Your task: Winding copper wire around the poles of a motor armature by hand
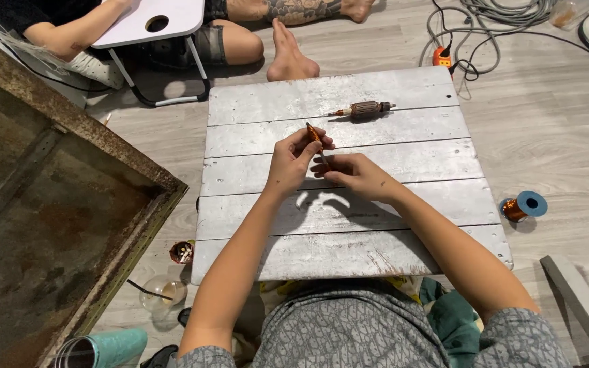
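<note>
My left hand [293, 160] pinches the top of a small rod wound with copper-coloured wire [315, 134], held tilted above a low table of white-painted planks [349, 235]. My right hand [356, 175] grips the rod's lower metal end just right of the left hand. Both hands hover over the middle of the table. A motor armature [366, 109] with copper windings and a shaft lies on the far part of the table, apart from both hands.
A spool of copper wire with blue ends [525, 206] lies on the floor at right. A rusty metal frame [69, 204] fills the left. Another person's bare legs [288, 51], a small white folding table [151, 24], cables [485, 27], a glass [163, 293] and a teal cup [103, 347] surround the table.
</note>
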